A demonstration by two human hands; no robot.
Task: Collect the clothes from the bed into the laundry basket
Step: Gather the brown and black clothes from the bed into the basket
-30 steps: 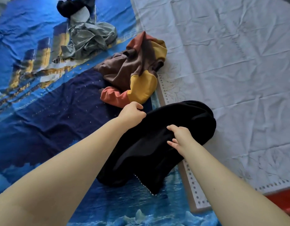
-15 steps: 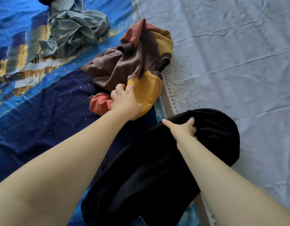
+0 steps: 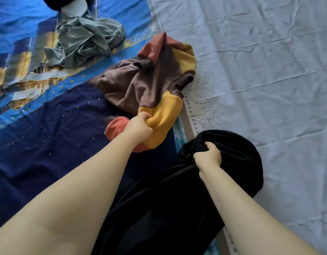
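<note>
Soft, even daylight; sharp centre, slight wide-angle bending at edges.

The left hand has its grip closed on a yellow patch of the brown, orange and yellow garment; the right hand clutches the black garment. A crumpled grey garment lies farther off on the blue printed blanket, beside the white sheet

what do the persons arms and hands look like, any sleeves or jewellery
Both forearms are bare from the bottom edge of the view to the wrists: no sleeves show. The left hand and right hand wear no gloves, and no watch, bracelet or ring is visible. The fingers are mostly curled out of sight, so nails cannot be judged.
</note>
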